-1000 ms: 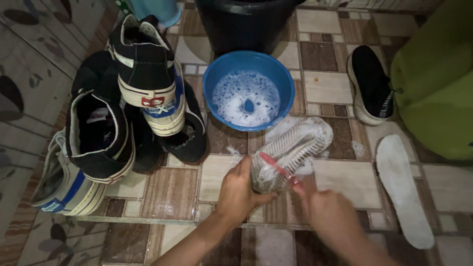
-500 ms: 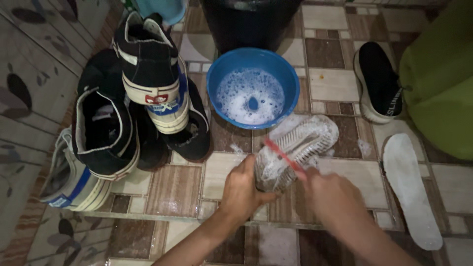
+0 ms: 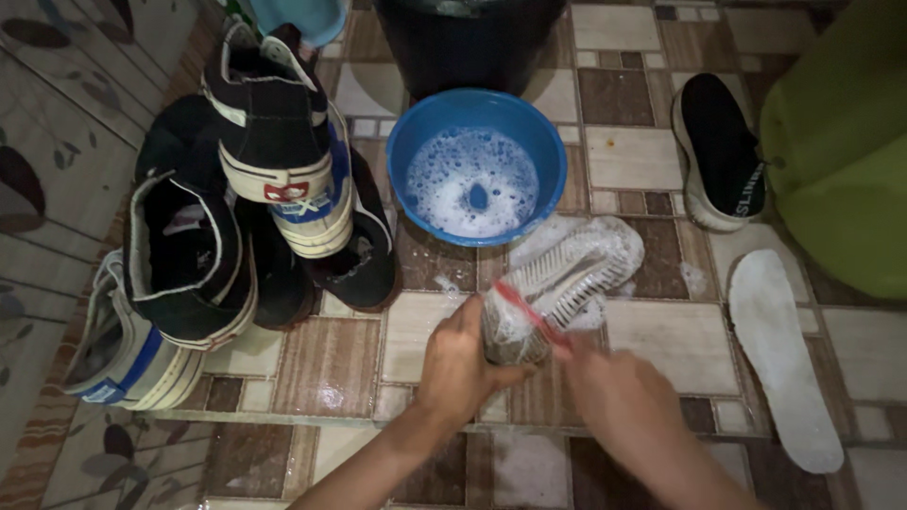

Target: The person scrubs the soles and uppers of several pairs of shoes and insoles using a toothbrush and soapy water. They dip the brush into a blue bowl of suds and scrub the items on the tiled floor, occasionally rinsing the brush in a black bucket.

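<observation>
A soapy grey shoe [image 3: 567, 274] with a ribbed white sole lies tilted on the tiled floor. My left hand [image 3: 458, 364] grips it at its heel end. In my right hand [image 3: 614, 397] is a thin red-handled brush [image 3: 521, 310], its head pressed on the heel of the shoe. A blue basin [image 3: 477, 165] of foamy water stands just beyond the shoe.
A heap of black-and-white sneakers [image 3: 255, 198] lies to the left. A black slip-on shoe [image 3: 720, 156] and a white insole [image 3: 782, 359] lie to the right, beside a green bulky object [image 3: 841, 142]. A dark bucket [image 3: 468, 42] stands behind the basin.
The brush has shifted a little along the heel of the shoe. Both hands keep their hold, and the shoe stays in place.
</observation>
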